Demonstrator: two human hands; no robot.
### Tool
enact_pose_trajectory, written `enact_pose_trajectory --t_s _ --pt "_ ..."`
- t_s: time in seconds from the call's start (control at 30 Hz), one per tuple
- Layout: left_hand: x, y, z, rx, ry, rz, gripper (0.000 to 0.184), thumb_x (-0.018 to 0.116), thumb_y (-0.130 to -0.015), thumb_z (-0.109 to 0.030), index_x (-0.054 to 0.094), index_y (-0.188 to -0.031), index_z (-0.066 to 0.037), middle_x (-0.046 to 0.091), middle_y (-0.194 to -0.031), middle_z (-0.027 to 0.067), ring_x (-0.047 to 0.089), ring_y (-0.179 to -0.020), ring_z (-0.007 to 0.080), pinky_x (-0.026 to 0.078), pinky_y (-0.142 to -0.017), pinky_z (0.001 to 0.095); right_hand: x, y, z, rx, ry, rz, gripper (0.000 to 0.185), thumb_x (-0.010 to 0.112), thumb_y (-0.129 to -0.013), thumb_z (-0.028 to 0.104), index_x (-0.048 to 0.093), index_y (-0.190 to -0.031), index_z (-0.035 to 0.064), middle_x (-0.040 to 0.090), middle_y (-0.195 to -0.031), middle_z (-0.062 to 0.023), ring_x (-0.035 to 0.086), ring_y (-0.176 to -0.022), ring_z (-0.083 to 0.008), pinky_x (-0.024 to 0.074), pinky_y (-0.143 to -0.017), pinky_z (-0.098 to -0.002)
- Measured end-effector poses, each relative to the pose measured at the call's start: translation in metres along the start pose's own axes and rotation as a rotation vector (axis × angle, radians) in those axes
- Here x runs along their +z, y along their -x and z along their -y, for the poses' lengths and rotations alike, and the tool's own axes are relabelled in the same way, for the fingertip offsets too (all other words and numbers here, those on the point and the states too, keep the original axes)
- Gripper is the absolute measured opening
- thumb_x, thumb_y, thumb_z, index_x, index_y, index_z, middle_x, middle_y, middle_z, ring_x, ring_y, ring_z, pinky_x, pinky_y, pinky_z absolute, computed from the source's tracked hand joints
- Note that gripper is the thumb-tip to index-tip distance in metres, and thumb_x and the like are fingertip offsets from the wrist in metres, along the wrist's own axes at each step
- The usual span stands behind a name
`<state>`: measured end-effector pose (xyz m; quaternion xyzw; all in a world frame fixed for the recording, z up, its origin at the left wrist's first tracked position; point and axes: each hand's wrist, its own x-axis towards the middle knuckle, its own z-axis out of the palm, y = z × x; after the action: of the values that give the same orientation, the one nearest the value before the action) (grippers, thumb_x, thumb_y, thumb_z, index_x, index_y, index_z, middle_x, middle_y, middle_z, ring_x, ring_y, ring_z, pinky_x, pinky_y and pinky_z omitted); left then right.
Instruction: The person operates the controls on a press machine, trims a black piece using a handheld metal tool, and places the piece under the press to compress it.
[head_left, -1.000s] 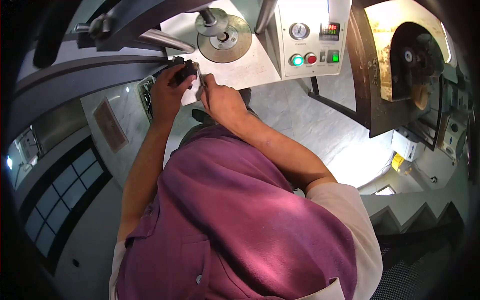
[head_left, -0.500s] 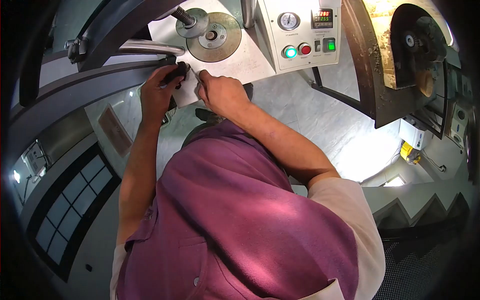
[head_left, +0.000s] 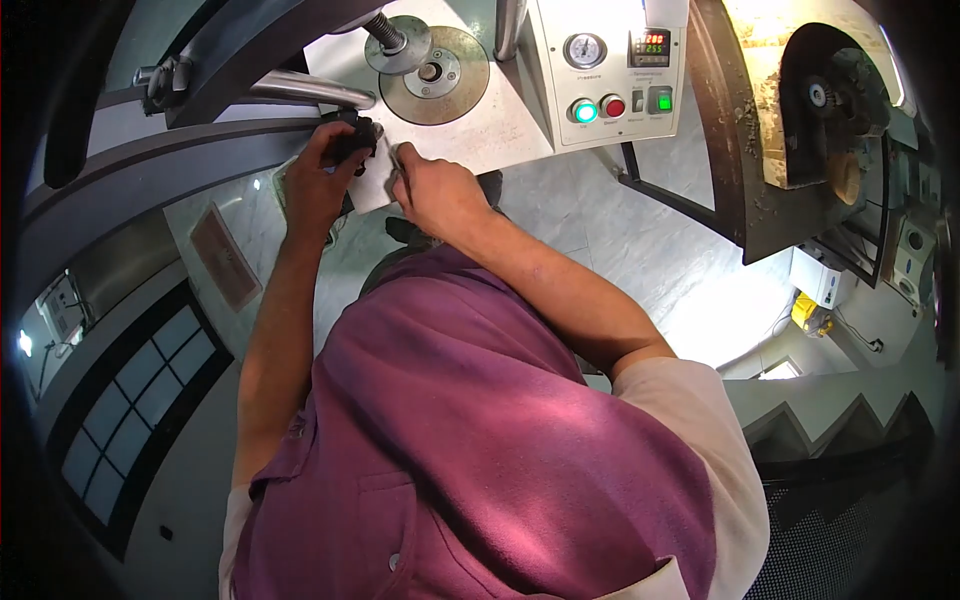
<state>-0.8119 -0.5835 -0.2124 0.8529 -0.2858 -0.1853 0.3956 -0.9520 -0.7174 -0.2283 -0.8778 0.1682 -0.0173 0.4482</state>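
At the near left corner of a white machine table, my left hand is closed around a small, dark, lumpy piece. Its exact kind does not show. My right hand is just to the right, with curled fingers pinched together by the table's edge. Something slim and greyish seems to be at its fingertips, too small to name. A round metal plate with a central hub lies on the table beyond both hands. Over its left part is a smaller disc on a threaded screw.
Right of the plate stands a control panel with a pressure gauge, lit display and buttons. A metal post and a horizontal rod flank the table. Farther right is a dusty machine housing with a wheel inside.
The view has shifted slightly, so the machine sits a little more to the right. Both hands stay at the same table corner, and the left still grips the dark piece.
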Motion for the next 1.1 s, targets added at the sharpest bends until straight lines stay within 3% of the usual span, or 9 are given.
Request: enact_pose_trajectory --t_s 0.13,0.27,0.33,0.47,0.53,0.67,0.77,0.87,1.1 --pt "-0.001 0.0 -0.002 -0.048 -0.03 0.027 0.035 0.078 -0.082 -0.011 0.061 -0.114 -0.01 0.073 -0.09 0.0069 0.071 -0.081 0.0136 0.053 -0.069 0.0275 -0.004 0.0 0.006 0.048 -0.04 0.024 0.027 0.057 -0.09 0.02 0.048 -0.104 -0.001 0.064 -0.069 -0.024 0.065 -0.067 -0.0437 0.0516 -0.061 -0.0542" --pt "-0.009 0.002 -0.001 -0.13 0.078 0.126 0.035 0.077 -0.082 -0.01 0.061 -0.114 -0.009 0.072 -0.095 0.0071 0.07 -0.081 0.0136 0.053 -0.072 0.0267 0.0 0.0 0.0 0.051 -0.015 0.04 0.027 0.058 -0.09 0.02 0.049 -0.105 -0.0009 0.064 -0.069 -0.025 0.065 -0.068 -0.0444 0.0518 -0.063 -0.0545" --pt "-0.01 0.007 0.008 -0.105 0.314 0.068 0.036 0.078 -0.083 -0.008 0.061 -0.115 -0.006 0.07 -0.101 0.0073 0.068 -0.086 0.0129 0.052 -0.074 0.0262 -0.005 0.003 0.002 0.089 -0.044 0.017 0.027 0.059 -0.089 0.019 0.05 -0.105 -0.0007 0.064 -0.07 -0.0256 0.065 -0.068 -0.0444 0.0521 -0.064 -0.0545" --pt "-0.012 0.009 -0.003 -0.102 0.304 -0.049 0.035 0.078 -0.083 -0.007 0.062 -0.114 -0.004 0.068 -0.104 0.0073 0.067 -0.091 0.0123 0.052 -0.076 0.0258 -0.011 0.004 0.008 0.107 -0.078 0.006 0.028 0.059 -0.089 0.02 0.05 -0.107 0.0003 0.065 -0.071 -0.0246 0.066 -0.069 -0.0438 0.0522 -0.064 -0.0543" --pt "-0.006 0.005 -0.017 -0.16 0.122 -0.094 0.033 0.077 -0.083 -0.007 0.064 -0.113 -0.002 0.069 -0.103 0.0068 0.066 -0.092 0.0114 0.052 -0.078 0.0248 -0.011 0.003 0.011 0.086 -0.026 0.01 0.027 0.059 -0.089 0.022 0.052 -0.106 0.0015 0.066 -0.071 -0.023 0.066 -0.069 -0.0429 0.0523 -0.064 -0.0537" --pt "0.011 0.008 -0.017 -0.135 0.154 -0.113 0.033 0.075 -0.085 -0.006 0.064 -0.116 -0.002 0.069 -0.105 0.0069 0.066 -0.092 0.0122 0.05 -0.082 0.0242 -0.014 0.001 0.008 0.046 0.079 0.03 0.025 0.055 -0.09 0.022 0.055 -0.103 0.0013 0.068 -0.074 -0.0211 0.068 -0.069 -0.04 0.0535 -0.062 -0.0513" --pt "0.011 0.006 -0.006 -0.153 0.163 -0.067 0.034 0.074 -0.086 -0.004 0.063 -0.118 -0.002 0.068 -0.109 0.0078 0.065 -0.096 0.0124 0.05 -0.084 0.0255 -0.018 0.003 0.004 0.058 0.032 0.001 0.025 0.055 -0.09 0.023 0.056 -0.104 0.0026 0.068 -0.074 -0.02 0.068 -0.069 -0.0393 0.0533 -0.063 -0.0514" --pt "0.004 -0.001 0.007 -0.044 0.27 -0.02 0.032 0.073 -0.084 -0.001 0.064 -0.115 -0.001 0.069 -0.11 0.0076 0.067 -0.095 0.0131 0.052 -0.084 0.0263 -0.018 0.001 -0.003 -0.008 0.088 0.035 0.026 0.055 -0.09 0.024 0.056 -0.105 0.0032 0.068 -0.073 -0.0199 0.068 -0.069 -0.039 0.053 -0.062 -0.0516" --pt "-0.002 -0.008 0.016 -0.009 0.333 0.098 0.03 0.066 -0.086 0.007 0.063 -0.115 0.0 0.066 -0.121 0.0094 0.063 -0.11 0.0165 0.05 -0.096 0.0297 -0.016 0.003 -0.002 0.005 0.065 0.079 0.027 0.055 -0.092 0.026 0.055 -0.11 0.0049 0.067 -0.075 -0.0203 0.066 -0.071 -0.041 0.0517 -0.065 -0.0518"
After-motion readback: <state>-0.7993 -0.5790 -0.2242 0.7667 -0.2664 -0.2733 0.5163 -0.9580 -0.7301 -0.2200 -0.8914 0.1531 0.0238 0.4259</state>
